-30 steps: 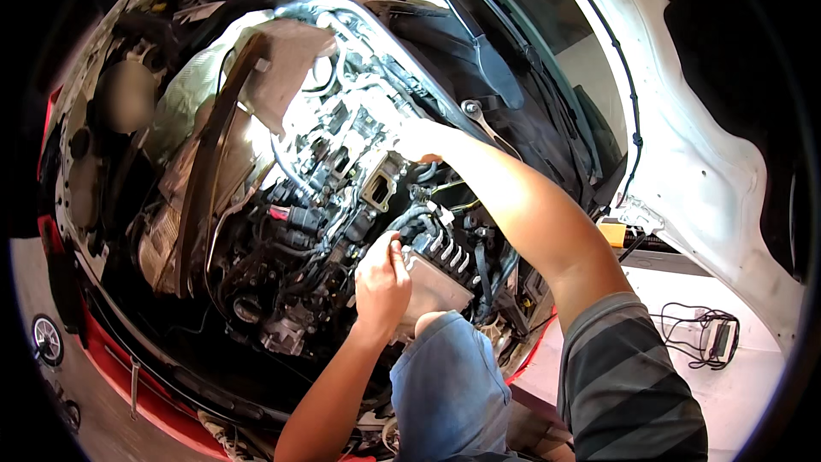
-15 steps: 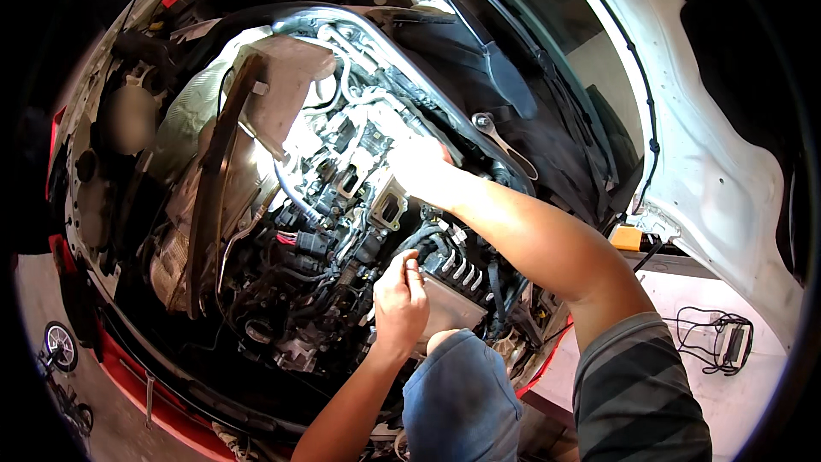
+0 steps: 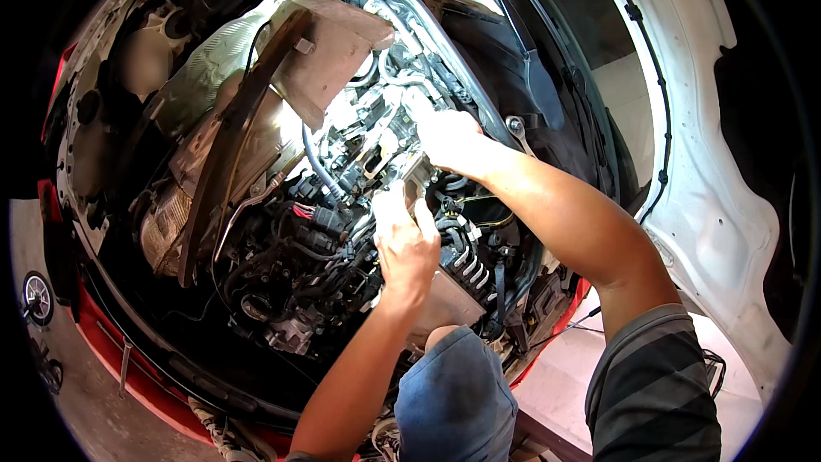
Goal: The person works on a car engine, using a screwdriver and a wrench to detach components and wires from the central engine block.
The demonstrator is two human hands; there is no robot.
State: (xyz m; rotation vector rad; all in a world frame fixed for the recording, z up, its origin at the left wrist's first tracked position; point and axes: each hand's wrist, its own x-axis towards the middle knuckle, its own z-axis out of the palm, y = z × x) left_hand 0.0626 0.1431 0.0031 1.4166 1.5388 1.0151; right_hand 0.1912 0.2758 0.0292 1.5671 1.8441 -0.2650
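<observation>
**Both hands deep in a crowded engine bay**

Here's the left hand (image 3: 407, 248), thumb and fingers parted, tips right at the square-mouthed metal port (image 3: 416, 173); whether they pinch anything, I can't tell. Up and to its right, the right hand (image 3: 451, 137) curls in white glare, its grip lost in the brightness. The port sits between them.

The danger, as I read it: anything small slipping from either hand could drop into the port or the dark wiring (image 3: 312, 248), and that glare could hide it. Farther out, a blue-clad knee (image 3: 457, 393) by a flat silver box (image 3: 451, 298) might bend it under shifted weight. Beyond the right forearm, a wrench (image 3: 517, 127) lies loose-looking; one elbow knock could send it sliding.
</observation>
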